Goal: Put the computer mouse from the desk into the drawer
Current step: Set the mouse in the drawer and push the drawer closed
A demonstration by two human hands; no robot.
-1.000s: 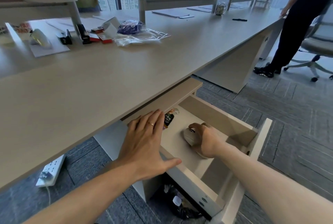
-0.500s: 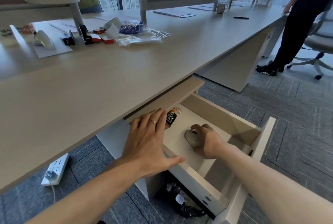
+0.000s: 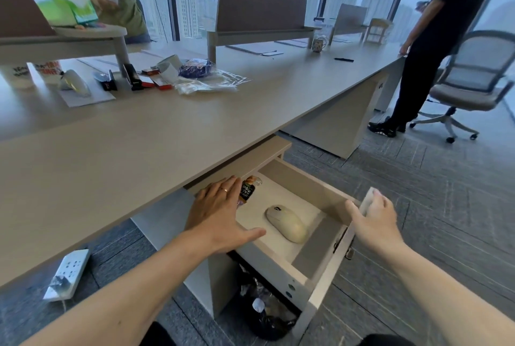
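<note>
The cream computer mouse (image 3: 287, 223) lies alone on the floor of the open drawer (image 3: 309, 189), which is pulled out from under the long desk (image 3: 167, 134). My right hand (image 3: 373, 220) grips the top corner of the drawer's front panel, thumb inside and fingers outside. My left hand (image 3: 220, 212) rests flat with spread fingers on the drawer's left side edge, just under the desk top, holding nothing. A small dark sachet (image 3: 246, 191) lies in the drawer's back corner beside my left fingers.
A white power strip (image 3: 68, 273) lies on the carpet at the left. A black rubbish bag (image 3: 262, 309) sits under the drawer. Desk clutter (image 3: 156, 75) sits far left, with another mouse (image 3: 75, 84). A person (image 3: 426, 47) and an office chair (image 3: 468, 81) stand at the right.
My right hand has let go of the mouse, left it in the drawer and moved right to grip the drawer front. My left hand has stayed on the drawer's side.
</note>
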